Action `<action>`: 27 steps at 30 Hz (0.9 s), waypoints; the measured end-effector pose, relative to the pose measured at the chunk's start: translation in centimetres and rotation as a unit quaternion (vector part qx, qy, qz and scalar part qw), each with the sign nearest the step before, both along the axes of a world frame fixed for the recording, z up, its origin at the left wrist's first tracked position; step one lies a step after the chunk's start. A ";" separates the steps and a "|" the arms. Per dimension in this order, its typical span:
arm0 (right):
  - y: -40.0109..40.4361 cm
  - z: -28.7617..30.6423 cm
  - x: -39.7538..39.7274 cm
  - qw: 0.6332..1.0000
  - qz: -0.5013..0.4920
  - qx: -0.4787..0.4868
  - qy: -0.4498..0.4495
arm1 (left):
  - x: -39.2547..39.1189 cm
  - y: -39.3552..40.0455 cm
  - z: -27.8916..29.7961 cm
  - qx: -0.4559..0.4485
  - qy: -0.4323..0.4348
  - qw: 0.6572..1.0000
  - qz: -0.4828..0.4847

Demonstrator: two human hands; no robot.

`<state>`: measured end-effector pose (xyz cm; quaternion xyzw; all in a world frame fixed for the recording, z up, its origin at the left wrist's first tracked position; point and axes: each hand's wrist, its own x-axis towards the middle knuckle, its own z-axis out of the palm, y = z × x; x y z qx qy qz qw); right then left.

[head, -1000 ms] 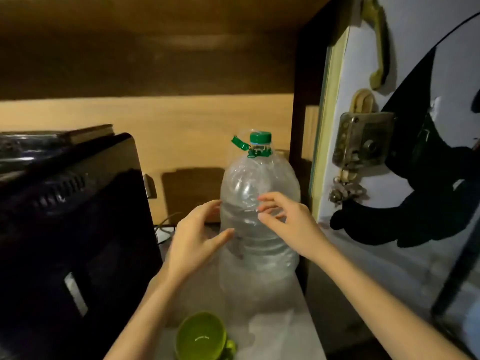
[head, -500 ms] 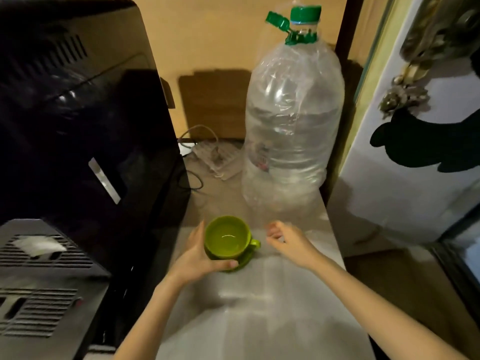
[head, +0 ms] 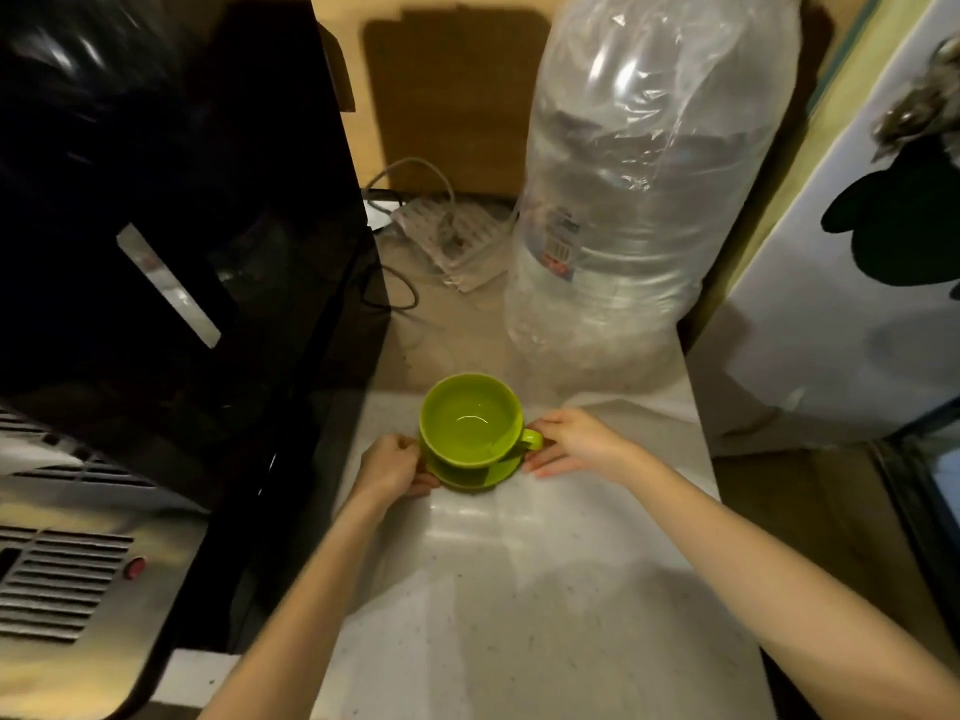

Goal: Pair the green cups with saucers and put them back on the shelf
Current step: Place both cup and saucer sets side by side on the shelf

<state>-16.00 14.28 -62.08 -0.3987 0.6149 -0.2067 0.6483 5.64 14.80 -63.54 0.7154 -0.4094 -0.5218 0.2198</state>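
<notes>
The green cup (head: 470, 420) sits on its saucer (head: 480, 472) on the bench (head: 519, 589); left hand (head: 392, 467) and right hand (head: 574, 444) pinch opposite saucer edges; lift both sides level so the cup stays seated.

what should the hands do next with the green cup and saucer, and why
Probably close both hands on the saucer's rim and lift the pair together, kept level. The green cup already sits upright on its saucer, and the left hand and right hand flank it at opposite edges on the white surface. The big plastic bottle stands close behind, so lift straight up.
</notes>
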 end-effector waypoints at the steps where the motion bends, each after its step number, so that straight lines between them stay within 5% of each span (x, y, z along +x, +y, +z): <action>1: -0.1 -0.1 0.0 1.000 0.000 0.001 -0.004 | 0.1 -0.2 -0.3 0.000 0.007 1.000 0.012; 11: -2.0 -1.0 0.3 0.998 -0.001 0.051 0.043 | 0.7 -1.2 -1.0 0.005 0.004 1.000 -0.014; 20: -2.2 -0.2 -0.7 0.998 -0.030 -0.022 0.057 | 0.0 -1.0 0.1 -0.008 0.099 0.995 -0.012; 27: -1.6 4.7 -3.0 0.993 -0.059 -0.098 -0.017 | -2.2 -1.6 5.9 -0.075 0.165 0.981 -0.066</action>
